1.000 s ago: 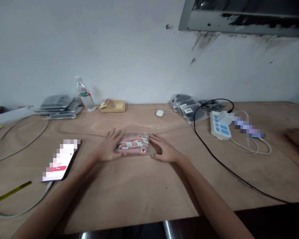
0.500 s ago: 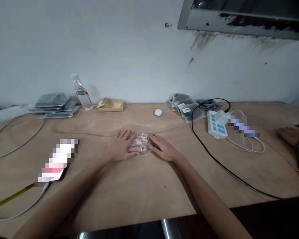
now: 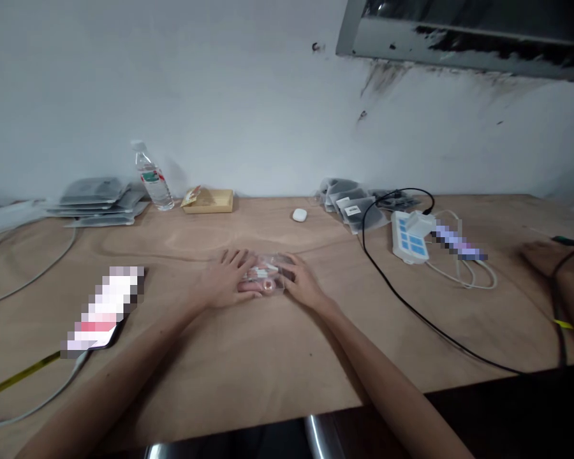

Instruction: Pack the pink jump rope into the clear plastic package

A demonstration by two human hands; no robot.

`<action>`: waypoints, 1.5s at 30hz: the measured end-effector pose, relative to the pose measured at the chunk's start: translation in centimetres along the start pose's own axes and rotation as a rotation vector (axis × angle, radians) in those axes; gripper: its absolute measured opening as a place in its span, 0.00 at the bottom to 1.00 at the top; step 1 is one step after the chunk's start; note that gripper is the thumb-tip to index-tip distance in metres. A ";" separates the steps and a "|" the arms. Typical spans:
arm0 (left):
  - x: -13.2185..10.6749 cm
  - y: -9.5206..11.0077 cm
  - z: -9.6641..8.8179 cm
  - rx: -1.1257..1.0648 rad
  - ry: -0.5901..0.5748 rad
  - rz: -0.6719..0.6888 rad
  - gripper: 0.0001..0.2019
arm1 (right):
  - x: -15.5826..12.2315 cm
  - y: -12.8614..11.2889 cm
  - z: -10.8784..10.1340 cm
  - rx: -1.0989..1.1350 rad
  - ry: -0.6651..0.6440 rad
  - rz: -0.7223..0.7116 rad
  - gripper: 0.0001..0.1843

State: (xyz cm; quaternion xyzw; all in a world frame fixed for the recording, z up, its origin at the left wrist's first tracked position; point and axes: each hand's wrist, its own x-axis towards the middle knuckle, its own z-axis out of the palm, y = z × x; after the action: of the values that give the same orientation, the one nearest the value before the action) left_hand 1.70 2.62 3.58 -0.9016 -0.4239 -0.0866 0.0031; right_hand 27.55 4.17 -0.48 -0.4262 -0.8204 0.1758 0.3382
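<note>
A small clear plastic packet [image 3: 263,274] with pink and white pieces inside lies flat on the wooden table [image 3: 268,357]. My left hand [image 3: 224,280] rests palm down over the packet's left side, its fingers spread and the thumb stretched along the near edge. At the right end, my right hand [image 3: 303,284] touches the packet, fingers apart and slightly bent over its edge. What the pieces are is too small and blurred to tell.
A phone [image 3: 108,306] with a cable lies left. Behind stand a water bottle [image 3: 154,178], a cardboard tray [image 3: 213,201], a white case [image 3: 299,215] and grey bags [image 3: 358,210]. Right are a power strip [image 3: 409,239], a black cable [image 3: 402,296] and another person's hand [image 3: 540,258].
My right hand's fingers have moved inward over the packet's right end and bent a little. My left hand stays on the left side. The whole view has shifted slightly.
</note>
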 end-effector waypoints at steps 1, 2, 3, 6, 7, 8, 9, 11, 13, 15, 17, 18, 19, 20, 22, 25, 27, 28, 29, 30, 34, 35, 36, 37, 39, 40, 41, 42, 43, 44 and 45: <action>0.0 -0.1 0.0 -0.001 -0.005 -0.002 0.42 | 0.1 0.1 0.0 0.003 0.007 -0.002 0.15; 0.0 -0.1 -0.1 -0.005 -0.008 -0.001 0.42 | 0.1 0.2 0.0 0.006 0.012 -0.002 0.14; 0.0 -0.2 -0.1 -0.009 -0.010 0.004 0.42 | 0.2 0.4 0.0 0.009 0.017 0.001 0.14; 0.1 -0.3 -0.4 -0.011 -0.018 0.007 0.41 | 0.2 0.5 -0.2 0.001 0.002 -0.011 0.14; 0.1 -0.3 -0.5 -0.008 -0.025 0.002 0.41 | 0.2 0.5 -0.2 -0.011 -0.010 -0.023 0.15; 0.1 -0.3 -0.6 -0.004 -0.033 -0.006 0.41 | 0.2 0.4 -0.3 -0.025 -0.024 -0.036 0.16; 0.1 -0.3 -0.6 0.001 -0.042 -0.014 0.41 | 0.2 0.4 -0.3 -0.038 -0.039 -0.048 0.18; 0.0 -0.4 -0.7 0.012 -0.058 -0.021 0.41 | 0.1 0.3 -0.3 -0.052 -0.054 -0.056 0.18; 0.0 -0.5 -0.7 0.022 -0.062 -0.017 0.42 | 0.1 0.3 -0.2 -0.042 -0.049 -0.057 0.15; -0.1 -0.7 -0.6 0.022 -0.060 -0.008 0.43 | 0.1 0.6 0.0 -0.034 -0.017 -0.045 0.12; -0.1 -0.9 -0.6 0.015 -0.058 0.000 0.43 | 0.1 0.9 0.2 -0.039 0.031 -0.018 0.11; -0.1 -1.1 -0.6 0.011 -0.057 0.004 0.43 | 0.1 1.1 0.3 -0.045 0.054 -0.001 0.10; -0.1 -1.2 -0.6 0.007 -0.056 0.007 0.43 | 0.1 1.2 0.4 -0.051 0.072 0.013 0.10; -0.1 -1.2 -0.6 0.004 -0.053 0.008 0.43 | 0.2 1.2 0.5 -0.060 0.080 0.022 0.10; -0.1 -1.3 -0.5 0.003 -0.045 0.009 0.42 | 0.3 1.1 0.5 -0.091 0.073 0.028 0.09; -0.1 -1.2 -0.2 0.020 -0.036 0.015 0.41 | 0.3 0.6 0.4 -0.139 0.033 0.042 0.11; -0.1 -1.2 0.1 0.039 -0.034 0.023 0.42 | 0.3 0.5 0.4 -0.138 0.011 0.055 0.12; -0.1 -1.1 0.2 0.045 -0.033 0.024 0.42 | 0.3 0.5 0.5 -0.128 0.004 0.058 0.11; -0.1 -1.1 0.3 0.049 -0.032 0.023 0.42 | 0.3 0.6 0.5 -0.113 0.003 0.059 0.11; -0.1 -1.1 0.3 0.050 -0.032 0.022 0.42 | 0.3 0.6 0.6 -0.096 0.009 0.060 0.10; -0.1 -1.0 0.1 0.050 -0.043 0.013 0.43 | 0.4 0.6 0.9 -0.011 0.072 0.101 0.08; -0.2 -1.0 0.0 0.051 -0.044 0.012 0.42 | 0.5 0.5 0.9 0.021 0.087 0.112 0.08; -0.2 -0.9 -0.1 0.050 -0.043 0.013 0.42 | 0.6 0.3 1.0 0.067 0.099 0.117 0.09; -0.2 -0.8 -0.2 0.047 -0.039 0.014 0.41 | 0.6 0.1 1.0 0.131 0.108 0.119 0.10; -0.2 -0.7 -0.2 0.037 -0.027 0.014 0.41 | 0.7 -0.2 1.0 0.278 0.118 0.123 0.12; -0.2 -0.6 -0.2 0.032 -0.021 0.012 0.41 | 0.7 -0.3 1.0 0.335 0.122 0.131 0.13; -0.2 -0.5 -0.2 0.027 -0.016 0.011 0.41 | 0.7 -0.3 1.1 0.371 0.130 0.144 0.12; -0.1 -0.4 -0.1 0.023 -0.012 0.010 0.41 | 0.7 -0.3 1.1 0.384 0.137 0.158 0.12; -0.1 -0.3 -0.1 0.022 -0.014 0.010 0.41 | 0.6 -0.3 1.2 0.378 0.138 0.170 0.10; 0.0 -0.2 0.0 0.020 -0.018 0.012 0.41 | 0.6 -0.2 1.2 0.364 0.135 0.178 0.09; 0.0 -0.2 0.0 0.019 -0.024 0.015 0.41 | 0.5 0.0 1.3 0.346 0.132 0.186 0.08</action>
State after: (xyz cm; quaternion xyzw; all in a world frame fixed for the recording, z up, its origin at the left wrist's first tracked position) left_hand 1.54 2.74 3.54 -0.9055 -0.4181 -0.0715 0.0073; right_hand 26.40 4.56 -1.17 -0.4464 -0.7112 0.3163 0.4415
